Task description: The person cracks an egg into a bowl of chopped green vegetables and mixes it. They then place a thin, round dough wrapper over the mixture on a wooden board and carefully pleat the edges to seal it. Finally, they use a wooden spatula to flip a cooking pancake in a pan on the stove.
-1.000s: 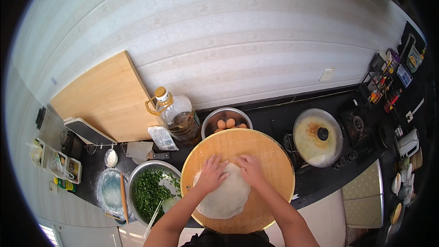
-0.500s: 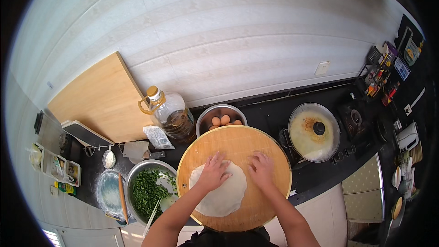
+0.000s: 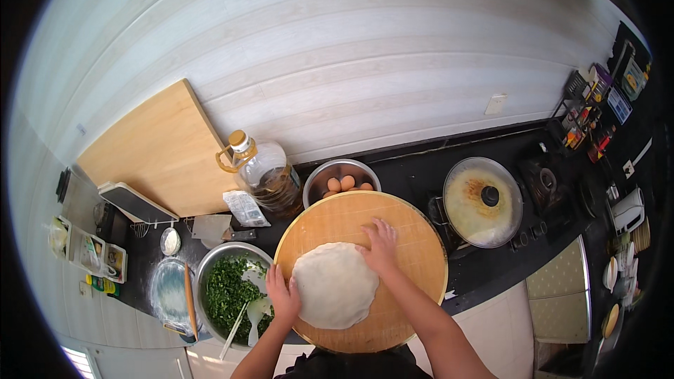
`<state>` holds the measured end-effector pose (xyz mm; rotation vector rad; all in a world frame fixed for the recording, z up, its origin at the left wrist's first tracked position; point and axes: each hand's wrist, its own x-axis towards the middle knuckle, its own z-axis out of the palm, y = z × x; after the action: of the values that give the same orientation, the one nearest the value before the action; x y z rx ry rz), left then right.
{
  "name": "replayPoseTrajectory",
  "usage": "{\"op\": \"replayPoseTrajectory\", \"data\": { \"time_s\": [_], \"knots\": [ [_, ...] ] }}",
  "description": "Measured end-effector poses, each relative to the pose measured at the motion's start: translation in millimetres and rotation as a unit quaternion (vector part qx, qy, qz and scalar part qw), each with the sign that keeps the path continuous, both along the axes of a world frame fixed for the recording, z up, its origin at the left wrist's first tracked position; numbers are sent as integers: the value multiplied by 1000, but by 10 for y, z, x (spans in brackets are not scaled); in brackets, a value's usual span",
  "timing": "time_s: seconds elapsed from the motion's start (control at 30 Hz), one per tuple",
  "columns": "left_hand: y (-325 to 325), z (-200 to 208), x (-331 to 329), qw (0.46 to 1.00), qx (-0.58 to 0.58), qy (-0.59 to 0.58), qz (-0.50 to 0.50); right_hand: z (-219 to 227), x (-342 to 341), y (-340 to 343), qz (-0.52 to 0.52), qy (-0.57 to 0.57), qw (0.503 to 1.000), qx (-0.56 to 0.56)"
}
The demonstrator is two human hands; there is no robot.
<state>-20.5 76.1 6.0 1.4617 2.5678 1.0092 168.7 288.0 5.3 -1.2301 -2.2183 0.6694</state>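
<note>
A round, flat piece of pale dough (image 3: 335, 288) lies on the round wooden board (image 3: 418, 295) in front of me. My left hand (image 3: 284, 300) is at the dough's left edge, fingers stretched out over the rim of the board. At the dough's upper right edge, my right hand (image 3: 381, 244) has its fingers apart, reaching over bare wood, thumb side by the dough. Neither hand grips anything. To the left of the board stands a steel bowl (image 3: 199, 288) of chopped greens, with chopsticks (image 3: 235, 330) and a pale spatula (image 3: 254, 333) in it.
A lidded pan (image 3: 483, 200) sits on the stove at right. Behind the board are a bowl of eggs (image 3: 340, 184) and a large oil jug (image 3: 270, 182). At left, a rolling pin (image 3: 190, 302) lies by a floury round surface (image 3: 168, 291); a cleaver (image 3: 214, 228) rests behind the greens.
My left hand has moved off the top of the dough to its left edge. My right hand has shifted left and up to the dough's edge. The dough's whole top now shows.
</note>
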Motion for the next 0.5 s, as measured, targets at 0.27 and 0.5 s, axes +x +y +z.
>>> {"op": "replayPoseTrajectory", "data": {
  "time_s": [0.27, 0.5],
  "knots": [
    [-272, -327, 54, 974, 56, -143, 165, -1, -86, 86, 15, -13, 1000, 20],
    [-259, -301, 62, 969, 26, -128, 211, 59, -150, 116, 33, -34, 999, -2]
  ]
}}
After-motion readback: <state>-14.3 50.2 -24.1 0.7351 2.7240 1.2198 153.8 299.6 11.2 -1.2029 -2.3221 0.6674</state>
